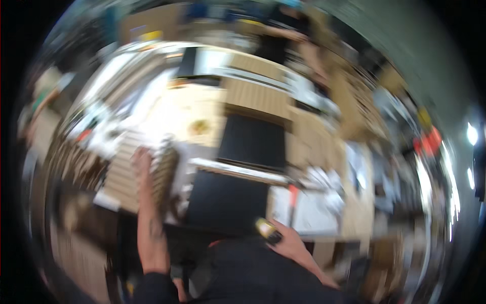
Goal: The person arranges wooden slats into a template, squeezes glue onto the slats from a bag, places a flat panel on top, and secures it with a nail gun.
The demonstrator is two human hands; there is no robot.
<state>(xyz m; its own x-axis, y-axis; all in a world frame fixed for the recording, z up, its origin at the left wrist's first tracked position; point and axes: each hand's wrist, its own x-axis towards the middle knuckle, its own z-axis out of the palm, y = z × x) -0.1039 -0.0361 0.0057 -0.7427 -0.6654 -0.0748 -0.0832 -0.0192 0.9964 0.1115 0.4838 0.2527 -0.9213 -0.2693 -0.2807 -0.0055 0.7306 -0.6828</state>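
The whole picture is smeared by motion. My left hand (143, 158) reaches over a stack of tan, ridged panels (121, 175) at the left of the table; its fingers are too blurred to read, and contact cannot be told. Close to my body, my right hand (289, 242) is closed around a small black object with a yellow and whitish end (267, 230). Just left of that hand lies a flat black panel (228, 200) at the table's near edge. Farther off is a second black panel (253, 141), with a white strip (238, 170) between the two.
White sheets (316, 210) and a thin orange-red item (293, 195) lie right of the near panel. Tan slatted pieces (257, 93) sit beyond the far panel. Another person's arm (286, 33) shows across the table. Cardboard (357, 114) stands at the right.
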